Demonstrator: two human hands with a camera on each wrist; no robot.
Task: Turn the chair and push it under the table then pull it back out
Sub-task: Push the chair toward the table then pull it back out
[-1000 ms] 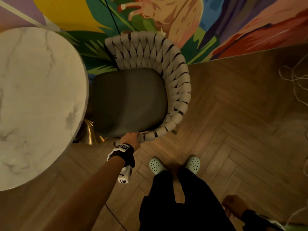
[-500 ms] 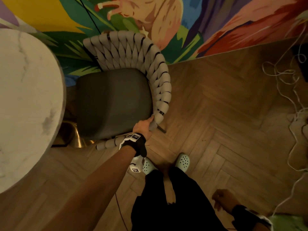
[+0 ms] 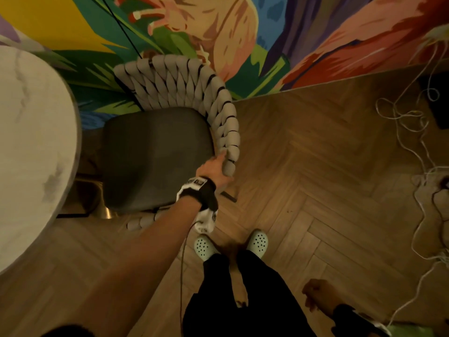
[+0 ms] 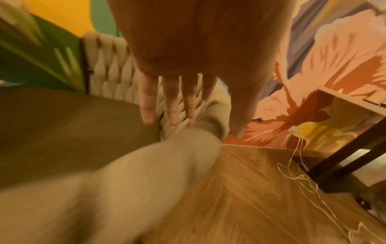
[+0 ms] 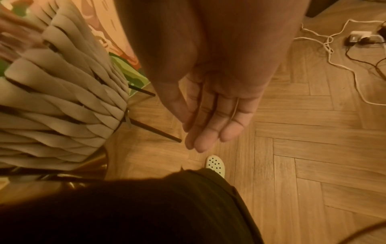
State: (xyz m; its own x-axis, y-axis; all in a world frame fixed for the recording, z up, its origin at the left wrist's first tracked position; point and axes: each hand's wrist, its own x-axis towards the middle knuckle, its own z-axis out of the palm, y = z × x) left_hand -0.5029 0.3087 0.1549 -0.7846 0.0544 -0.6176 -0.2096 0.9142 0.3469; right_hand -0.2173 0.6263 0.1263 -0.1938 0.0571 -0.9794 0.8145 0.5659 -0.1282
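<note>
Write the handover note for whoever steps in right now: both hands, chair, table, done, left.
Left hand: fingers straight, lying along the woven armrest of the chair; thumb outside it, no curled grip visible.
Right hand: relaxed, hanging by the leg, holding nothing.
Chair: beside the round marble table, open side of its seat facing the table, seat edge near the tabletop rim, woven back toward the mural wall.
Done: the chair looks turned toward the table.
Left: push it under the table, then pull it back out. Loose cables lie on the floor to the right; mind them.
</note>
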